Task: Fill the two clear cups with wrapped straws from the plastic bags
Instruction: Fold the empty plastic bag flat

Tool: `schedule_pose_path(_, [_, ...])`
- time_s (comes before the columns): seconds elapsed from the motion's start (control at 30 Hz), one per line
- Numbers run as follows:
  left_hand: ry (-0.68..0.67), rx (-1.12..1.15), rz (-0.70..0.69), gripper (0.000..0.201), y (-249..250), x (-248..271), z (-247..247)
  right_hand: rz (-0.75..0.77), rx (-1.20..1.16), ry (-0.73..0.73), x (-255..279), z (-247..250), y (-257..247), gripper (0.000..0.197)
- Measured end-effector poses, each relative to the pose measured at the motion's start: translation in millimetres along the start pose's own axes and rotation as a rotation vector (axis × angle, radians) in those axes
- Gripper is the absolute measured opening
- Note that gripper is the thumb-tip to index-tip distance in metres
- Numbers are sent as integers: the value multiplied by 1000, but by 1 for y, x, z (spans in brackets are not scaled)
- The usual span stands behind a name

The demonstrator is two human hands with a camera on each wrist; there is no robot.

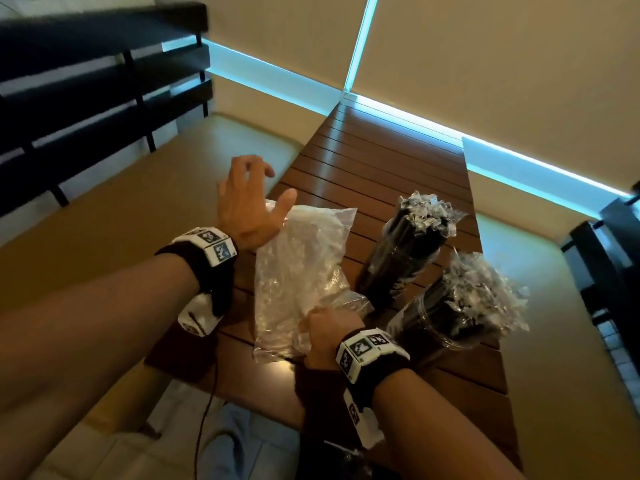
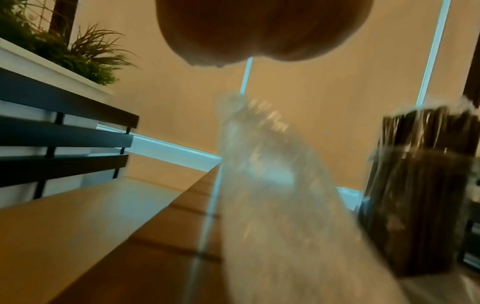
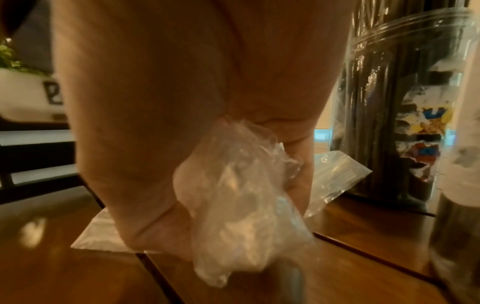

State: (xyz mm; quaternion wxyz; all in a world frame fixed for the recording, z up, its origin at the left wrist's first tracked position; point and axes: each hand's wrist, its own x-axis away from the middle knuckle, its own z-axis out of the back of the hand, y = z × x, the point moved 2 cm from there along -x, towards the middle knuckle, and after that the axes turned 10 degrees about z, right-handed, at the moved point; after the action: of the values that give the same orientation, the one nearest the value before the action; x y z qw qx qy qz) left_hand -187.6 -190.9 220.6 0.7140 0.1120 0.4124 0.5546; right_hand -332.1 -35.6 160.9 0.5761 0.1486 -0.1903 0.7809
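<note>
Two clear cups stand on the wooden table (image 1: 374,157), both packed with dark wrapped straws: the far cup (image 1: 398,258) and the near cup (image 1: 433,323), crinkled wrapper ends sticking out on top. A crumpled clear plastic bag (image 1: 301,268) lies left of them. My right hand (image 1: 325,337) grips the bag's near end in a fist, the plastic (image 3: 241,197) bunched in its fingers. My left hand (image 1: 249,202) hovers over the bag's far left edge, fingers spread, holding nothing. In the left wrist view the bag (image 2: 272,185) is blurred, beside the far cup (image 2: 420,195).
A padded bench seat (image 1: 138,209) with a dark slatted back (image 1: 86,98) runs along the table's left. Another seat (image 1: 540,254) lies to the right. A second flat clear bag (image 3: 335,176) lies by the cup base. A planter (image 2: 78,53) sits behind the bench.
</note>
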Motion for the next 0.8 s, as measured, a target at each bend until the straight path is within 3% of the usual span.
schedule_pose_path(0.07, [-226, -145, -3, 84, 10, -19, -11, 16, 10, -1, -1, 2, 0, 42])
schedule_pose_path(0.13, [-612, -425, 70, 105, 11, -31, -23, 13, 16, -3, -1, 3, 0, 38])
schedule_pose_path(0.17, [-780, -575, 104, 94, 12, -30, -24, -1, -4, 4, 0, 2, 1, 36])
schedule_pose_path(0.2, [-909, -642, 140, 68, 8, -28, -24, -14, -30, 15, 1, 2, 2, 34])
schedule_pose_path(0.23, [-960, -655, 165, 46, 6, -27, -23, -37, -61, 32, 3, 2, 4, 33])
schedule_pose_path(0.27, [-944, -647, 164, 37, 4, -27, -21, -55, -110, 59, 5, 3, 6, 36])
schedule_pose_path(0.33, [-692, -588, 50, 22, 12, -29, -9, -72, -250, 155, 8, 10, 8, 47])
schedule_pose_path(0.4, [-295, -529, -174, 15, 31, -36, 9, -80, -303, 395, 10, 28, 6, 50])
schedule_pose_path(0.43, [-160, -523, -283, 17, 41, -37, 18, -75, -278, 531, 11, 39, 4, 50])
schedule_pose_path(0.5, [-40, -560, -466, 26, 55, -29, 27, -58, -180, 755, 17, 64, -4, 52])
schedule_pose_path(0.57, [-94, -610, -557, 35, 49, -9, 24, -4, -51, 826, 21, 79, -11, 58])
schedule_pose_path(0.63, [-248, -663, -522, 38, 28, 25, 12, 57, 78, 762, 22, 79, -14, 58])
schedule_pose_path(0.73, [-678, -677, -416, 48, -3, 79, -10, 18, 154, 459, 19, 57, -10, 45])
schedule_pose_path(0.8, [-994, -579, -240, 38, -17, 104, -19, 3, 175, 190, 17, 32, -7, 41])
